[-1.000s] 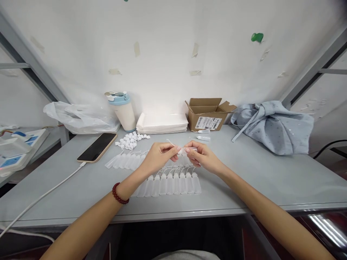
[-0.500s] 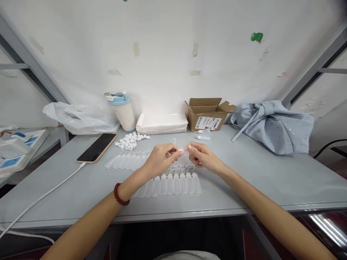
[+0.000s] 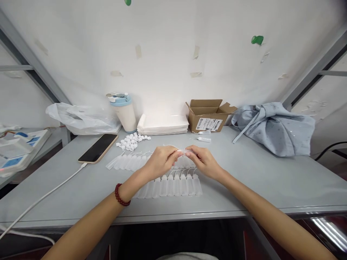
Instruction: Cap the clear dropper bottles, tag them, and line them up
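A small translucent plastic squeeze bottle [image 3: 184, 151] lies sideways between my two hands above the desk. My left hand [image 3: 162, 159] pinches its capped end, where a thin white tube or strap [image 3: 170, 146] sticks out to the left. Around the bottle's body my right hand [image 3: 204, 160] is closed, thumb and fingers covering most of it. Beneath them, similar bottles [image 3: 176, 185] lie side by side in a front row, their white straps pointing away from me. Another row of bottles [image 3: 132, 162] is behind, partly hidden by my hands.
Loose white caps [image 3: 130, 142] are heaped left of a stack of white paper sheets [image 3: 162, 126]. A phone [image 3: 98, 148] with a cable, a cup [image 3: 124, 112] and a plastic bag [image 3: 84, 121] stand left. An open cardboard box [image 3: 207, 119], two bottles [image 3: 204, 139] and a blue cloth bag [image 3: 273, 130] occupy the right.
The bottle between my hands has been turned to lie level. My right hand has rolled over, thumb now against the bottle's near side. The white strap, upright before, now points left.
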{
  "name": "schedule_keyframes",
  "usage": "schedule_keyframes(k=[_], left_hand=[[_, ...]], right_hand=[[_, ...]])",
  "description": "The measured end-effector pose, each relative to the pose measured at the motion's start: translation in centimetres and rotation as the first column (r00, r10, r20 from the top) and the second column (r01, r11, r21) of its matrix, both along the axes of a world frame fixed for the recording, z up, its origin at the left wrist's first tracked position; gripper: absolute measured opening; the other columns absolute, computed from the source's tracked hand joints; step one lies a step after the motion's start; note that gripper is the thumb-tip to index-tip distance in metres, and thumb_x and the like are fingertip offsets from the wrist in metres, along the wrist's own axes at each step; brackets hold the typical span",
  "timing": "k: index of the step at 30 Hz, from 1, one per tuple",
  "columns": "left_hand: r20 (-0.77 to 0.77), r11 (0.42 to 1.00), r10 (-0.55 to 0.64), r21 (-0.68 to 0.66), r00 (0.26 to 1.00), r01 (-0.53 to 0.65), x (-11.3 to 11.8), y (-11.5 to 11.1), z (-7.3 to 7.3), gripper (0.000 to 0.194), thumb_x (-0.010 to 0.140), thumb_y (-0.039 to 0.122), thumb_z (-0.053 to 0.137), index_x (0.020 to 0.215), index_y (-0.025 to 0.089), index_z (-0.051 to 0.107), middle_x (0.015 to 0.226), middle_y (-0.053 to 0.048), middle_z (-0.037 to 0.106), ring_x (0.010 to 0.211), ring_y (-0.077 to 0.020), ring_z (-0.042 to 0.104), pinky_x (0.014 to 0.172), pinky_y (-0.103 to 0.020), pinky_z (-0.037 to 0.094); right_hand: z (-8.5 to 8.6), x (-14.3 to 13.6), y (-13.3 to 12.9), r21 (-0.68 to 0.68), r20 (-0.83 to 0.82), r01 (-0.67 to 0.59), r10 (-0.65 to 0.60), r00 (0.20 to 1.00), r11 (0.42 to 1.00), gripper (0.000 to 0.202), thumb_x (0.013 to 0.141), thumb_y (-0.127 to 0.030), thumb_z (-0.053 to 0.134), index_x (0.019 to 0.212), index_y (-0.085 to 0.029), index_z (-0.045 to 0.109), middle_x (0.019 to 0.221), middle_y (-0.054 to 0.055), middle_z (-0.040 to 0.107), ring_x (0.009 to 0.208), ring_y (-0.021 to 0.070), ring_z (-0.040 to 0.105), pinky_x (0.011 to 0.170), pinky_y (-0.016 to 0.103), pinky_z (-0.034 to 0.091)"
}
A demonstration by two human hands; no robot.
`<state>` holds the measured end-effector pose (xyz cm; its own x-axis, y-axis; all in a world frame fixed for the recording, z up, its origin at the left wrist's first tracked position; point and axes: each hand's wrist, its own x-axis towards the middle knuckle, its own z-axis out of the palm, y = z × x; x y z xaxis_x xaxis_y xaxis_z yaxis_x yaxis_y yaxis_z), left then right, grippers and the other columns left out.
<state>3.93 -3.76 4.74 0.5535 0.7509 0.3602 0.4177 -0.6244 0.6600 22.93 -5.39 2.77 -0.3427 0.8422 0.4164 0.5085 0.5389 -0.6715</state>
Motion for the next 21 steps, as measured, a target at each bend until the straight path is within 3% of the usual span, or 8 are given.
schedule_keyframes(k=[2,4,7,10,12,15,18,21], left_hand=[[-0.032,0.987,0.008,0.158,0.999,-0.003,0.03,-0.03,-0.16,0.035,0.091,0.03,0.042,0.061,0.016,0.051,0.059,0.0,0.054,0.056,-0.0108,0.048,0.06,-0.024,0.038],[-0.036,0.985,0.02,0.173,0.999,-0.013,0.01,-0.01,-0.24,0.033,0.091,0.031,0.043,0.064,0.016,0.053,0.062,-0.001,0.056,0.058,-0.0114,0.049,0.059,-0.024,0.037],[-0.029,1.0,0.01,-0.007,1.0,-0.01,-0.08,0.06,-0.15,0.035,0.091,0.037,0.042,0.067,0.016,0.056,0.063,-0.001,0.059,0.058,-0.0114,0.053,0.056,-0.023,0.039],[-0.015,0.973,-0.037,-0.228,0.999,0.033,-0.16,0.09,0.02,0.041,0.092,0.041,0.038,0.066,0.016,0.056,0.059,-0.001,0.06,0.056,-0.0116,0.057,0.054,-0.021,0.042],[-0.001,0.966,-0.06,-0.253,0.998,0.058,-0.16,0.07,0.04,0.041,0.093,0.039,0.038,0.065,0.016,0.055,0.058,0.0,0.059,0.056,-0.0117,0.058,0.055,-0.021,0.043],[-0.039,0.998,-0.057,-0.011,0.998,0.056,-0.09,0.01,-0.23,0.036,0.092,0.031,0.041,0.062,0.016,0.053,0.059,0.0,0.057,0.056,-0.0114,0.055,0.057,-0.023,0.041],[-0.079,0.964,-0.042,0.259,0.996,0.061,0.09,0.05,-0.66,0.031,0.093,0.027,0.041,0.067,0.016,0.055,0.064,-0.002,0.059,0.06,-0.0131,0.053,0.06,-0.025,0.04],[-0.059,0.955,-0.045,0.289,0.997,0.06,0.04,0.59,-0.76,0.024,0.092,0.029,0.044,0.079,0.016,0.06,0.077,-0.004,0.065,0.069,-0.0141,0.058,0.064,-0.025,0.042]], right_hand=[[0.18,0.08,-0.03,-0.129,-0.05,-0.027,0.021,0.999,0.991,0.035,0.092,-0.043,0.038,0.081,-0.016,0.058,0.055,-0.005,0.041,0.05,0.0094,0.037,0.051,0.023,0.032],[0.34,0.18,0.01,-0.205,-0.086,-0.05,0.033,0.996,0.977,0.036,0.092,-0.044,0.039,0.08,-0.016,0.058,0.053,-0.006,0.037,0.049,0.0086,0.034,0.049,0.022,0.03],[0.52,0.23,0.07,-0.18,-0.079,-0.058,0.044,0.996,0.982,0.035,0.091,-0.043,0.041,0.084,-0.015,0.059,0.057,-0.005,0.041,0.051,0.0084,0.035,0.05,0.023,0.029],[0.67,0.19,0.0,-0.122,-0.038,-0.059,0.055,0.998,0.991,0.033,0.091,-0.042,0.042,0.084,-0.014,0.06,0.06,-0.003,0.045,0.052,0.0083,0.035,0.051,0.023,0.028],[0.76,0.21,-0.06,-0.179,-0.057,-0.062,0.052,0.997,0.982,0.035,0.09,-0.044,0.043,0.077,-0.015,0.058,0.056,-0.005,0.04,0.05,0.0078,0.032,0.049,0.023,0.027],[0.81,0.33,-0.02,-0.372,-0.185,-0.126,0.06,0.981,0.92,0.04,0.088,-0.05,0.043,0.068,-0.016,0.052,0.05,-0.007,0.031,0.046,0.0069,0.026,0.045,0.023,0.023],[0.83,0.38,0.16,-0.514,-0.314,-0.234,0.072,0.947,0.826,0.042,0.086,-0.054,0.045,0.066,-0.017,0.048,0.048,-0.009,0.024,0.044,0.0063,0.02,0.042,0.022,0.019],[0.91,0.36,0.43,-0.566,-0.36,-0.255,0.044,0.932,0.784,0.041,0.083,-0.055,0.048,0.066,-0.018,0.048,0.051,-0.009,0.021,0.045,0.0061,0.016,0.042,0.022,0.016]])
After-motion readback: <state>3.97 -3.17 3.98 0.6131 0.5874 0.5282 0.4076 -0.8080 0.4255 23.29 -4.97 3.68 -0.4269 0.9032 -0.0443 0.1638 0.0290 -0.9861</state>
